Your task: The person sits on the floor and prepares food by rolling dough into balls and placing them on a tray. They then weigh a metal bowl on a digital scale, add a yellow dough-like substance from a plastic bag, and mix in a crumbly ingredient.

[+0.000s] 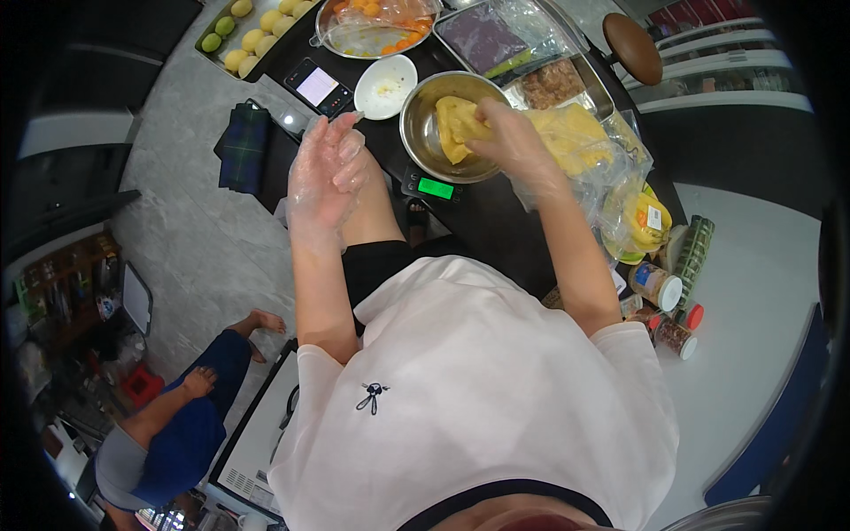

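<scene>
My left hand (329,166), in a clear plastic glove, is raised over my thigh with its fingers loosely bent and nothing in it. In a steel bowl (417,126), my gloved right hand (514,136) grips the edge of a lump of yellow dough (457,126) between thumb and fingers. The bowl rests on a black digital scale (436,188) with a lit green display. Just right of that hand lies a larger mass of yellow dough (571,136), partly under clear plastic film.
Nearby are a white bowl (385,86), a phone (319,87), and a tray (255,74) of yellow and green balls. Behind stand a basin (352,52) of orange pieces, a wrapped purple block (481,36) and brown filling (552,84). Jars (654,285) crowd the right; another person (179,411) sits lower left.
</scene>
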